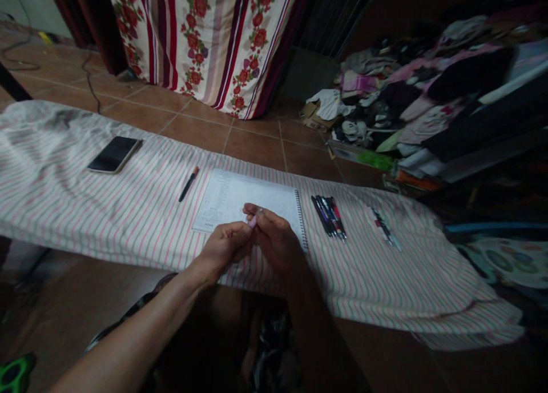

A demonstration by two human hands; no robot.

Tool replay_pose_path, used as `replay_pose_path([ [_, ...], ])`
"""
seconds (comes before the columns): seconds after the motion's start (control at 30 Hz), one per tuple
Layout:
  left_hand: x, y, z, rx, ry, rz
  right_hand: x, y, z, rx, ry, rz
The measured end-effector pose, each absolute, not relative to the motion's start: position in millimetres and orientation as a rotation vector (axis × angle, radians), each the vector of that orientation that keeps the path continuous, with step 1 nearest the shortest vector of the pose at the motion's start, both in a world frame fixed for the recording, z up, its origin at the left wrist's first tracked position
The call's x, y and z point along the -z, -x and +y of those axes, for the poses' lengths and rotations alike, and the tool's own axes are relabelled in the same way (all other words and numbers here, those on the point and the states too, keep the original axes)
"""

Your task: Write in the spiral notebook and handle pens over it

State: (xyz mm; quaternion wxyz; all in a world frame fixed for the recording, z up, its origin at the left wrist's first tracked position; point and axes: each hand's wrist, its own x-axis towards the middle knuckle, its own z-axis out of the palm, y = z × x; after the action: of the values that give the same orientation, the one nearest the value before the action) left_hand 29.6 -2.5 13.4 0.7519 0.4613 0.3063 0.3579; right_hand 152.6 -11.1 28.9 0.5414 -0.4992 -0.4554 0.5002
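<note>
My left hand (229, 240) and my right hand (276, 236) meet over the near edge of a spiral notebook (265, 192). Between their fingertips is a small lilac piece (253, 221), pinched from both sides; its exact kind is too small to make out. The notebook lies open, with writing on its page and its wire binding on the right. To its left rests a dark pen (189, 184) with an orange end. On the right side lies a bunch of several pens (329, 217), and beyond it a smaller group of pens (385, 228).
A striped cloth (158, 210) covers the long low surface. Toward its left end lies a phone (115, 154). A floral curtain (205, 39) hangs behind, above the tiled floor (252, 140). Heaped clothes (411, 90) fill the back right.
</note>
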Motion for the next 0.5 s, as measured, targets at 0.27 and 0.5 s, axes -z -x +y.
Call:
replay_pose_path([
  [0.27, -18, -25, -5, -0.706, -1.004, 0.584, -24, -159, -13, -1.307, 1.013, -1.027],
  [0.5, -8, -22, 0, -0.922, -1.593, 1.000, -30, -144, -13, -1.040, 1.320, -1.051],
])
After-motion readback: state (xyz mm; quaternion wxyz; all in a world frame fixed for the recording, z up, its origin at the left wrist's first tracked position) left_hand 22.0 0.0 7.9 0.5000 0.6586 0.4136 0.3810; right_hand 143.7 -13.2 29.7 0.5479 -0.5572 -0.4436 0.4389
